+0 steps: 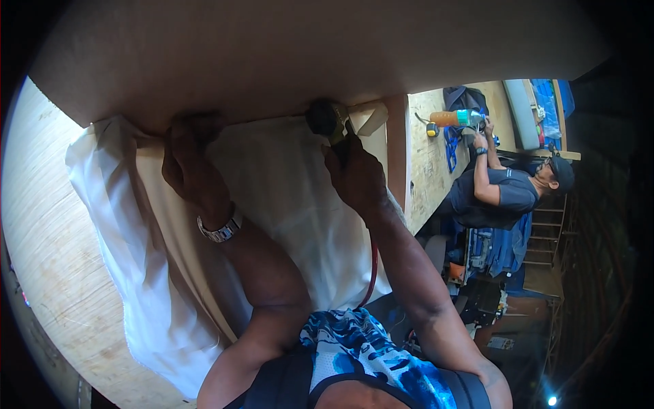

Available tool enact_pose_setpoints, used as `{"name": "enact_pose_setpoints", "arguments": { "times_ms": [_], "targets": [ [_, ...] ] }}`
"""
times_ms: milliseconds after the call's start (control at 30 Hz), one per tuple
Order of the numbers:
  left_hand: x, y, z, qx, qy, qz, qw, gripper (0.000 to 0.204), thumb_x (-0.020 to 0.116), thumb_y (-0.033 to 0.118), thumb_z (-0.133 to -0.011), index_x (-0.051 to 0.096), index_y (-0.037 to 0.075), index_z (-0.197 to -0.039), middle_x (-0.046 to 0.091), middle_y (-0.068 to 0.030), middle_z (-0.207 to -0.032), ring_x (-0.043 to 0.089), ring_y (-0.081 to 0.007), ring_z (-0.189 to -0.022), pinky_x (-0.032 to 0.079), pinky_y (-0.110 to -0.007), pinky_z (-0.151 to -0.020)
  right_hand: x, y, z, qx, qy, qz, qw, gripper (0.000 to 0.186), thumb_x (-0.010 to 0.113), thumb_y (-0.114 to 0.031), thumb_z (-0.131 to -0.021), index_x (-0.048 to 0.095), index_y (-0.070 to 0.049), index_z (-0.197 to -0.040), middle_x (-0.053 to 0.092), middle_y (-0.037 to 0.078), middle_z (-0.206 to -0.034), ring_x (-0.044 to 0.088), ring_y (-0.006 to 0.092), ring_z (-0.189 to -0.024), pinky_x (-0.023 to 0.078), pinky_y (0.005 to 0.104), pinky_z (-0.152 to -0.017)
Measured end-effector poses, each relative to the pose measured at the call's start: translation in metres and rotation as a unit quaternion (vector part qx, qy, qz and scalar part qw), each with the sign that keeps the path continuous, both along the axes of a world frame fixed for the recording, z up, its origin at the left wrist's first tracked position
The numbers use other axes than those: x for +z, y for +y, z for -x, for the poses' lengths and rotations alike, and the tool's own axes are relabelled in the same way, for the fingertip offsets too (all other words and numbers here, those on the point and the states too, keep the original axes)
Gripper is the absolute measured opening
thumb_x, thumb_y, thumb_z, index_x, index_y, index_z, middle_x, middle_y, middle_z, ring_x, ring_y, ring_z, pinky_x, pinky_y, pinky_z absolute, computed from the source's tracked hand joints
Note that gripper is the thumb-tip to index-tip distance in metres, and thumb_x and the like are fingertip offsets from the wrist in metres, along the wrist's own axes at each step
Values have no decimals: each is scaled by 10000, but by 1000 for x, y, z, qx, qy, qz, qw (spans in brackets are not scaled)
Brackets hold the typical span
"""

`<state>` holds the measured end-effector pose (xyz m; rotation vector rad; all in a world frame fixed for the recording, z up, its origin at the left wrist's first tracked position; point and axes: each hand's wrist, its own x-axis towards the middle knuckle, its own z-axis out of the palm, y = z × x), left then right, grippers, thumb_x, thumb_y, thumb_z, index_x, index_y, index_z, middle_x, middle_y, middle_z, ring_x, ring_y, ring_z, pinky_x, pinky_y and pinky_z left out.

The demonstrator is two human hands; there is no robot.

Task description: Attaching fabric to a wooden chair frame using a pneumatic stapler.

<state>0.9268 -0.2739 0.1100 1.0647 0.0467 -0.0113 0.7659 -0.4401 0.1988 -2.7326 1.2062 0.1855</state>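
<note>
My right hand (pixel 357 174) is wrapped round an air staple gun (pixel 334 123) with a dark, rounded head and a yellowish body. The tool's head is up against the inner corner where white fabric (pixel 279 177) meets a broad brown panel (pixel 327 48). Below my right forearm runs a red hose (pixel 372 273). My left hand (pixel 194 160), a metal-banded watch (pixel 219 228) on its wrist, presses at the fabric's far edge by the panel. Its fingers are bent and in shadow, so whether they pinch the cloth is hidden.
Loose white cloth (pixel 129 252) hangs over the left wooden edge, above a pale plywood table (pixel 48 232). At the right, a person (pixel 507 187) in dark clothes works at another table (pixel 432 184), with an orange-and-teal bottle (pixel 456 118) and a yellow tape measure (pixel 432 129) nearby.
</note>
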Motion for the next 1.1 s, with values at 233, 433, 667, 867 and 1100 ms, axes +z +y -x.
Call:
{"name": "enact_pose_setpoints", "arguments": {
  "times_ms": [233, 433, 667, 867, 1100],
  "targets": [
    [-18, -6, -8, 30, -54, 50, 997, 496, 430, 339, -1105, 714, -44, -968, 742, -132, -880, 687, -202, -796, 557, -359, -796, 3, -6, 2, -26, -31, 5, 999, 661, 619, -497, -1008, 515, 49, -1367, 722, 220, -882, 733, 367, -782, 598, 484, -750],
    [-32, -9, -7, 31, -80, 50, 995, 554, 391, 392, -1123, 717, -37, -995, 752, -133, -855, 705, -206, -790, 554, -348, -744, 33, -10, 40, -238, -364, -342, 833, 386, 576, -414, -1043, 613, -36, -1112, 620, 69, -725, 630, 187, -592, 585, 373, -625],
    [-12, -6, -3, 23, -7, 29, 999, 602, 338, 420, -1135, 700, -18, -933, 757, -148, -840, 710, -224, -733, 547, -351, -727, 11, -14, 33, -238, -373, -408, 798, 389, 552, -416, -1064, 591, -34, -1125, 629, 82, -725, 629, 210, -576, 582, 404, -624],
    [-14, -5, -6, 32, -39, 37, 998, 615, 323, 421, -1137, 699, -22, -935, 755, -152, -833, 701, -219, -738, 546, -353, -730, 7, -10, 25, -257, -417, -376, 786, 409, 559, -436, -1071, 622, -31, -1074, 629, 49, -725, 629, 173, -584, 560, 346, -588],
    [-10, -7, -3, 41, 0, 22, 999, 637, 353, 445, -1135, 697, -34, -892, 750, -151, -815, 680, -211, -715, 525, -346, -712, 13, -15, 33, -171, -318, -289, 887, 430, 594, -447, -1058, 626, -25, -979, 599, 20, -704, 599, 109, -602, 500, 293, -563]
  ]
}}
